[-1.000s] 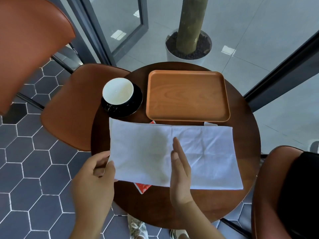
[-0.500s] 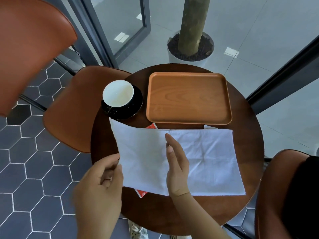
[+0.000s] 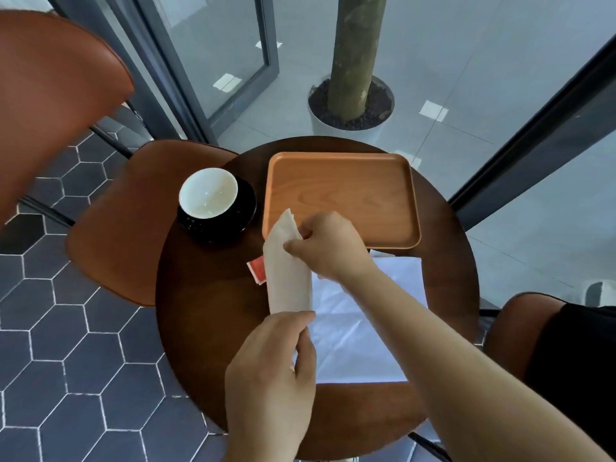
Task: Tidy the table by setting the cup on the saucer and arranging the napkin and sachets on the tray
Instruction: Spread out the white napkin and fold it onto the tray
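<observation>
Now the left hand (image 3: 270, 371) and right hand (image 3: 328, 245) each pinch the half-folded napkin (image 3: 288, 281), so next they likely must lay it flat over itself.

The single head-worn wide-angle camera looked steeply down and forward at the round dark wooden counter (image 3: 206, 328) from close above.

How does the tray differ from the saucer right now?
The tray is pale wood and rectangular; the saucer is black and round. The saucer carries the white cup; the tray carries nothing yet. Both rest flat on the round table.
</observation>
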Tool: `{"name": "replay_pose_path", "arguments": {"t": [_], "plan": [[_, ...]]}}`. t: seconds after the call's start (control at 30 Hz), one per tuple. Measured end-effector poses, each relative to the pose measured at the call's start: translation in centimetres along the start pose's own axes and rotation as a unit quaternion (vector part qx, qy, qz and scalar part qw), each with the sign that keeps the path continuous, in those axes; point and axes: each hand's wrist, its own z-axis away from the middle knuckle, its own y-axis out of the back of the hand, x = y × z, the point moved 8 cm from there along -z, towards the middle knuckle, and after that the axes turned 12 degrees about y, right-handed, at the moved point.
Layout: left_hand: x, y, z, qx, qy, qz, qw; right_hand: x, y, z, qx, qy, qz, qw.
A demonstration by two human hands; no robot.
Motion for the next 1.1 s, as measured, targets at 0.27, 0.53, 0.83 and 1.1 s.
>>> {"name": "replay_pose_path", "arguments": {"t": [0.27,0.53,0.83,1.1], "plan": [[5.7,-5.8,2.3,-0.084,-0.046,0.044,0.994,7.7,5.3,5.1,0.091,-0.079,-0.105,0.987],[8.1,-13.7,6.6,-0.156,-0.142,0.016,0.977,17.2,6.7,10.6,0.152,-0.176,-0.151,0.961],[7.2,-17.2,8.4,-0.220,-0.144,-0.006,0.965,21.0,5.6,12.2,0.185,-0.179,-0.053,0.965],[-1.7,-16.5,2.4,-0.178,-0.096,-0.165,0.965,17.6,2.9,16.9,0.208,0.017,0.171,0.963]]}}
